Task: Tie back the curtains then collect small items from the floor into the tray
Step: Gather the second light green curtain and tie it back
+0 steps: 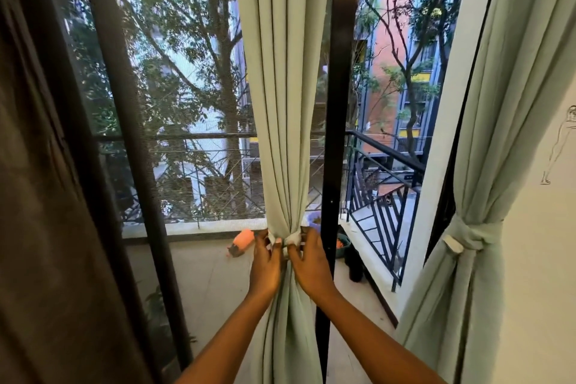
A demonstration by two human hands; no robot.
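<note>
Both hands meet at the middle curtain's gathered waist: the left hand (265, 262) and the right hand (307, 260) each pinch an end of the pale tie-back (291, 238) wrapped round the green middle curtain (280, 103). Just behind stands the dark door frame (336, 134). Rightward, by the wall, the right curtain (486, 165) hangs already tied.

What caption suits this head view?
Both hands, left hand and right hand, fasten a white tieback around the pale green middle curtain.

The middle curtain (282, 103) hangs between the left curtain (34, 181) and the tied right curtain (486, 165).
</note>
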